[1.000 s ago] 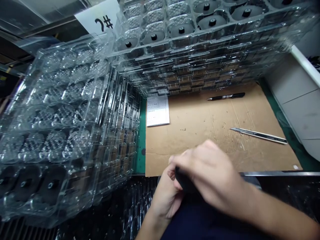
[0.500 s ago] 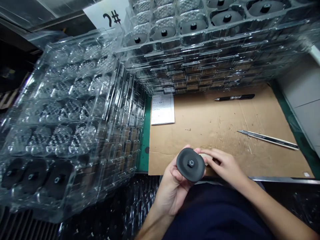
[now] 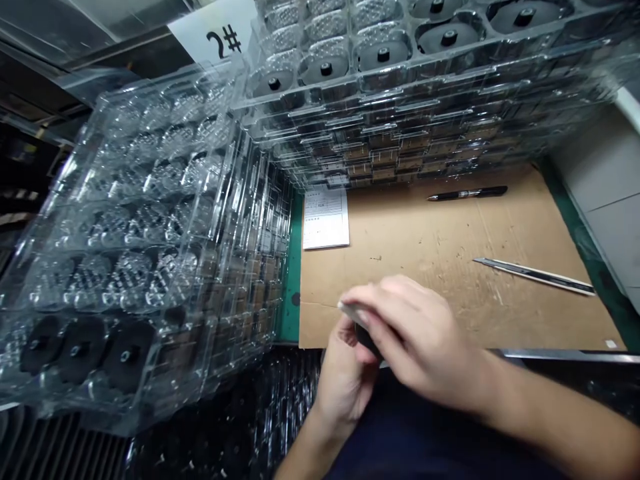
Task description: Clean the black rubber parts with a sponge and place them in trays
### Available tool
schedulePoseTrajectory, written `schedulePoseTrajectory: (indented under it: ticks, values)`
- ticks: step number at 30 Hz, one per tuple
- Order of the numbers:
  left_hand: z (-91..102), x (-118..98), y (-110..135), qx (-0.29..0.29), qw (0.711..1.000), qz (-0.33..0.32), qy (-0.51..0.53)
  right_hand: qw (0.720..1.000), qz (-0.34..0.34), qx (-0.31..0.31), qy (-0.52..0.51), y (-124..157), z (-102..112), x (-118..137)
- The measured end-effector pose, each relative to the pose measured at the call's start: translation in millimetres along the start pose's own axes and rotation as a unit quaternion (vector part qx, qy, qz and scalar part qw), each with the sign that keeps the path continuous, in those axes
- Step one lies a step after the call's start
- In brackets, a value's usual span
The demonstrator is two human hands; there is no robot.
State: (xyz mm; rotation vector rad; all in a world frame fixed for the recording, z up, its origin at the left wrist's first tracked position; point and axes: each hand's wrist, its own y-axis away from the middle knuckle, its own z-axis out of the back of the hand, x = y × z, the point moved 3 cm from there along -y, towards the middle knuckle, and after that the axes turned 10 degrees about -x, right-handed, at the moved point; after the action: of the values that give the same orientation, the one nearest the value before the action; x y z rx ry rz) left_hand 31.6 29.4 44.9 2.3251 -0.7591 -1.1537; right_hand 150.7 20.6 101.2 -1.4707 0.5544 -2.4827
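My left hand (image 3: 345, 373) is closed around a black round disc (image 3: 367, 343), a shallow cap with a small centre boss; most of it is now hidden. Reaching across the disc, my right hand (image 3: 415, 333) pinches a small pale flat pad (image 3: 353, 312) whose edge shows at the fingertips. The pad lies over or against the disc's upper side, though the exact contact is covered by my fingers. Both hands are above the front edge of a cardboard sheet (image 3: 390, 267).
Clear plastic trays (image 3: 150, 220) are stacked at left, with several black discs (image 3: 127, 353) in the front row. More stacked trays (image 3: 360, 120) stand at the back. On the cardboard lie a paper slip (image 3: 326, 220), a pen (image 3: 467, 193) and a utility knife (image 3: 535, 275).
My right hand has moved left and over the disc, bringing the pale pad onto or close to it. The disc, earlier facing up in full view, is now mostly covered.
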Motion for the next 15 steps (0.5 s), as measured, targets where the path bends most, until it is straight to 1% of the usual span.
schedulePoseTrajectory:
  ticks: [1, 2, 3, 4, 5, 6, 8, 10, 11, 13, 14, 15]
  values:
    - [-0.8, -1.8, 0.5, 0.003, 1.0, -0.001, -0.005, 0.999, 0.019, -0.025, -0.003, 1.1, 0.9, 1.2]
    - [-1.2, -3.7, 0.9, 0.006, 1.0, 0.0, -0.009, 0.999, 0.035, -0.035, -0.018, 3.2, 1.5, 2.7]
    - [-1.4, -5.6, 1.2, 0.008, 1.0, -0.001, -0.011, 0.998, 0.039, -0.026, -0.037, 5.7, 1.6, 4.0]
    - [-1.3, -7.1, 1.4, 0.008, 1.0, -0.002, -0.012, 0.998, 0.031, -0.005, -0.053, 7.8, 1.1, 4.6]
    - [-1.2, -7.8, 1.6, 0.006, 1.0, -0.001, -0.013, 0.998, 0.016, 0.015, -0.061, 9.0, 0.7, 4.5]
    - [-1.4, -7.8, 1.6, 0.004, 1.0, 0.0, -0.014, 0.998, 0.001, 0.022, -0.057, 8.8, 0.8, 3.8]
    - [-3.0, -6.6, 1.9, 0.0, 1.0, 0.005, -0.023, 1.0, -0.014, -0.003, -0.026, 5.0, 2.5, 2.1]
    - [-5.3, -5.7, 2.7, 0.0, 0.999, 0.013, -0.036, 0.999, 0.014, -0.034, -0.009, 2.0, 5.0, 2.1]
    - [-6.1, -6.1, 3.4, 0.006, 0.999, 0.016, -0.037, 0.999, 0.033, -0.031, -0.018, 2.9, 6.0, 2.2]
    - [-6.4, -7.9, 4.8, 0.022, 0.999, 0.021, -0.024, 0.998, 0.05, 0.011, -0.047, 10.1, 8.6, 0.7]
    - [-5.7, -8.8, 5.2, 0.028, 0.999, 0.023, -0.016, 0.997, 0.039, 0.036, -0.053, 15.1, 10.6, -1.4]
    - [-4.8, -9.2, 5.3, 0.03, 0.999, 0.023, -0.009, 0.998, 0.015, 0.048, -0.042, 19.4, 13.4, -4.4]
